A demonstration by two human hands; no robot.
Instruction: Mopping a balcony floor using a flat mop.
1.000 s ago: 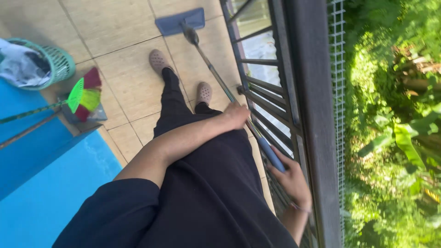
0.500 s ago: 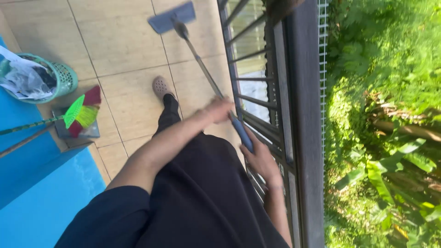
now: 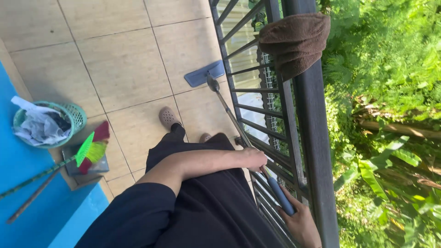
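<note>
1. Setting: a tiled floor [image 3: 124,69] bounded by a blue wall [image 3: 27,193] on the left and a dark railing [image 3: 317,151] on the right, with green foliage [image 3: 390,92] beyond.
2. At the left, a green basket [image 3: 73,115] stuffed with paper stands against the wall, clear of the walking area. Just beside it a broom [image 3: 92,149] with bright bristles rests head-down on a dustpan [image 3: 87,167], its stick leaning along the wall.
3. At centre, our feet in clogs [image 3: 168,118] stand behind the mop [image 3: 229,115]. Its flat head lies on the tiles close to the railing, and the handle slants back towards us.
4. Our left hand [image 3: 253,158] is closed round the mid-shaft, fingers wrapped together, to steer the handle.
5. Our right hand [image 3: 301,222] clamps the blue end grip, fingers curled, supplying push.
6. A brown cloth [image 3: 294,41] hangs over the top rail, probably to dry.
</note>
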